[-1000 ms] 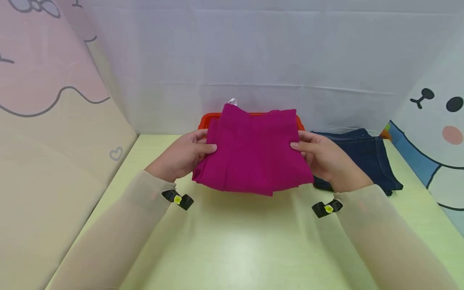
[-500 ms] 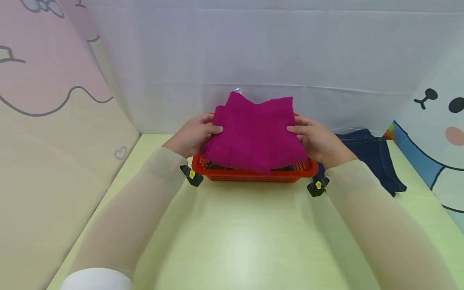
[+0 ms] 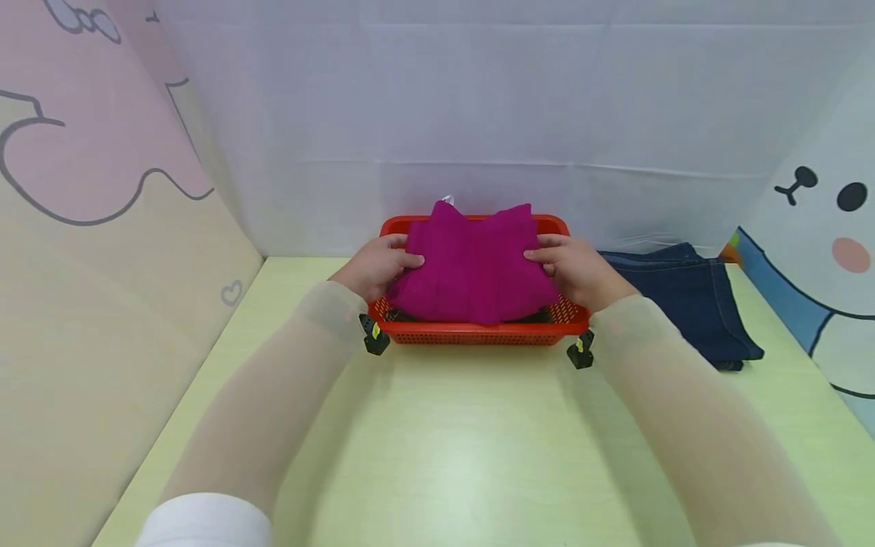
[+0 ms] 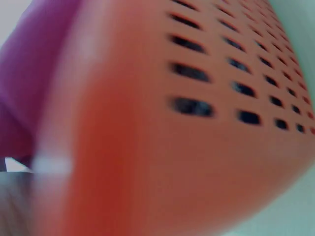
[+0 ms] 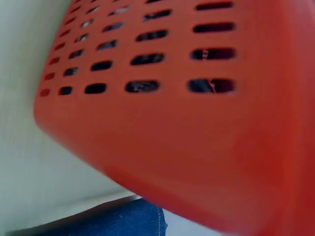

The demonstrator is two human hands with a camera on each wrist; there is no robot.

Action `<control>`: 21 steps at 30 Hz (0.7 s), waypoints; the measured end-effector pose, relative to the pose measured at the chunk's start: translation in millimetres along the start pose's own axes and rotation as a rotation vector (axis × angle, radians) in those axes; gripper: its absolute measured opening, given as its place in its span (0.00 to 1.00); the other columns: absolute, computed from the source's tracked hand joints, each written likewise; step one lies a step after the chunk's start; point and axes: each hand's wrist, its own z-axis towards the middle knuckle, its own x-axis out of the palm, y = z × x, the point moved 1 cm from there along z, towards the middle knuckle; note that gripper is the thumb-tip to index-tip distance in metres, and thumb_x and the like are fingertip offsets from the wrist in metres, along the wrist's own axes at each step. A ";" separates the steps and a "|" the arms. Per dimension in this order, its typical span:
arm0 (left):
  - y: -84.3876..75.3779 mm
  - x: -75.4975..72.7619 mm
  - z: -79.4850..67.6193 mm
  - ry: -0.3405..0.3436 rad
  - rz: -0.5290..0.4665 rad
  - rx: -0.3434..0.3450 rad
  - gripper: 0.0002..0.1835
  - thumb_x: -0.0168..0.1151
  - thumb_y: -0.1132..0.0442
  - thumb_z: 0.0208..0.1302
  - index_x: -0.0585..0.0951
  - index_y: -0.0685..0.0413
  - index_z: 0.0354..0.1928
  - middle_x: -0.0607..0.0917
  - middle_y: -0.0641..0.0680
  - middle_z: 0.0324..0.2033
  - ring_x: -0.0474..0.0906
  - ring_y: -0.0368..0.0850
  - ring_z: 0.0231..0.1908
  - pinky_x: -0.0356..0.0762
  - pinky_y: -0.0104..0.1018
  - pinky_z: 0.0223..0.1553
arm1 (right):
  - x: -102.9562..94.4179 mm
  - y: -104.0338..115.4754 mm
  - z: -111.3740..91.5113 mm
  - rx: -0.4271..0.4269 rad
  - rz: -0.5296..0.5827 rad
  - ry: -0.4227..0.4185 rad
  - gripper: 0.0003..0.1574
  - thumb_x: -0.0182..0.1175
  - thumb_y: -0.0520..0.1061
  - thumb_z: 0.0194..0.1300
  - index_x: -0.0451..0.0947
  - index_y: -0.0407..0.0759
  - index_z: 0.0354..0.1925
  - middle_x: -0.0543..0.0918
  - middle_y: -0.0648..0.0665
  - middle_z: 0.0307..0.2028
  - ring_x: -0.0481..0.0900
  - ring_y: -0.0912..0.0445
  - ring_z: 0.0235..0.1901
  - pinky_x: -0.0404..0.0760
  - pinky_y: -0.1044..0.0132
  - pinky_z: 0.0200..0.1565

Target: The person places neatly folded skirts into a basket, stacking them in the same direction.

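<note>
A folded magenta cloth garment (image 3: 478,266) lies within the rim of a red perforated plastic basket (image 3: 472,333), its upper corners standing up at the back. My left hand (image 3: 374,266) pinches the garment's left side, thumb on top. On the right side my right hand (image 3: 581,270) pinches it the same way. Something dark shows beneath the cloth inside the basket. In the left wrist view the basket wall (image 4: 206,162) fills most of the picture, with magenta cloth (image 4: 29,73) at its left. Only the basket's wall (image 5: 162,132) and some denim appear in the right wrist view.
Folded dark blue jeans (image 3: 690,304) lie on the pale table (image 3: 451,441) to the right of the basket. A white curtain-like sheet (image 3: 478,99) hangs right behind the basket. Printed panels stand along the left and right sides.
Both hands have carried the magenta garment away from me and lowered it into the basket. The basket's front, hidden a second ago, now shows. The jeans have stayed put.
</note>
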 end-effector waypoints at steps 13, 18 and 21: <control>15.8 13.6 7.0 -0.118 0.444 -0.050 0.37 0.65 0.61 0.59 0.59 0.52 0.68 0.72 0.55 0.52 0.76 0.51 0.46 0.80 0.44 0.40 | 1.9 -19.8 12.2 0.054 -0.578 -0.142 0.42 0.55 0.45 0.67 0.48 0.38 0.71 0.62 0.36 0.64 0.73 0.44 0.52 0.78 0.53 0.48; 14.5 19.2 5.5 -0.198 0.651 -0.050 0.36 0.66 0.56 0.58 0.61 0.52 0.66 0.74 0.54 0.50 0.75 0.49 0.44 0.79 0.43 0.42 | 4.4 -18.6 10.6 0.045 -0.677 -0.175 0.40 0.55 0.45 0.66 0.51 0.37 0.70 0.62 0.36 0.64 0.70 0.45 0.52 0.74 0.52 0.52; 13.9 20.6 4.6 -0.206 0.687 -0.051 0.35 0.65 0.56 0.59 0.62 0.52 0.65 0.74 0.53 0.49 0.74 0.48 0.44 0.78 0.43 0.44 | 5.3 -18.6 9.0 0.052 -0.682 -0.185 0.40 0.55 0.46 0.67 0.51 0.38 0.70 0.62 0.36 0.64 0.70 0.44 0.53 0.74 0.51 0.53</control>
